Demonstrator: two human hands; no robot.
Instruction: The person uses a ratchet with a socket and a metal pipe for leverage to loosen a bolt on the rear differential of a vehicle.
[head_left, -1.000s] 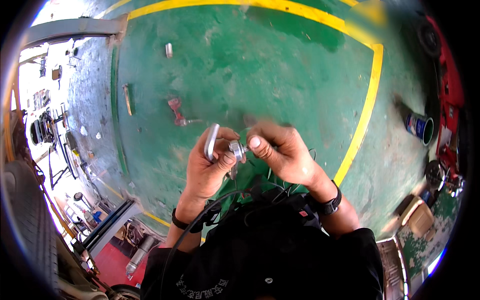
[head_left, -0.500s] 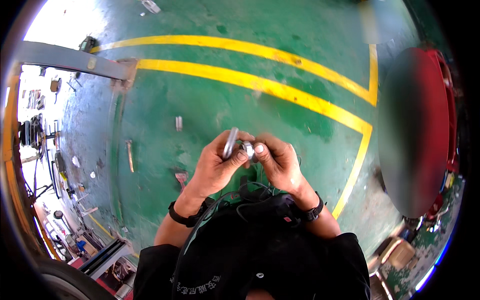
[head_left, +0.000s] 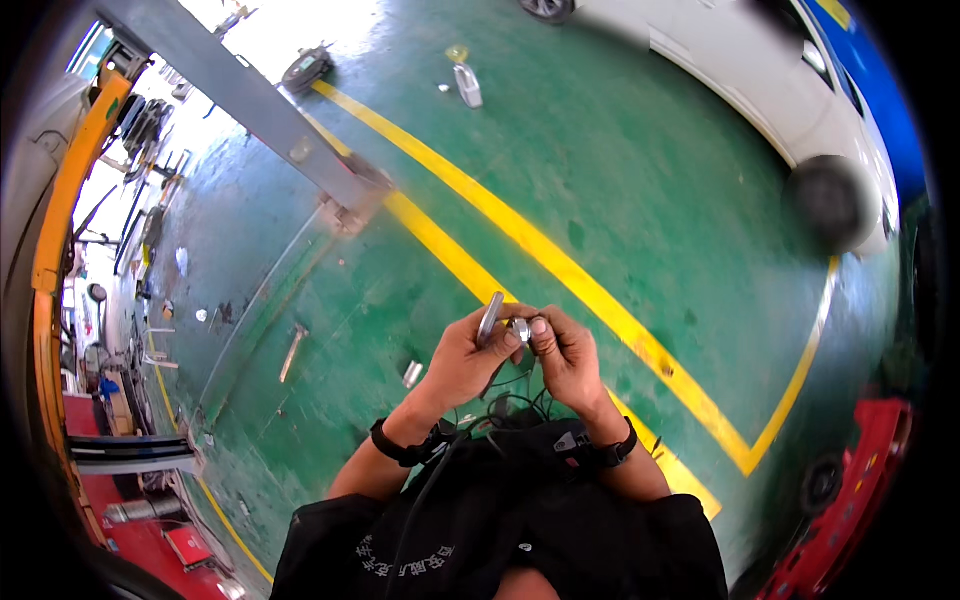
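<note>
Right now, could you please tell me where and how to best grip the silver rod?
I'd grip the silver rod near its upper end, ideally from the far side, away from the person: its slim shaft juts out free there, while its lower end meets the left hand.

Curved line of pale Chinese characters (head_left: 408, 570) — on front of black shirt (head_left: 600, 520), left side.

The metal fitting (head_left: 521, 329) is silver, the floor (head_left: 620, 210) green, its lines (head_left: 530, 246) yellow, the 2 wristbands (head_left: 393, 446) black.
</note>
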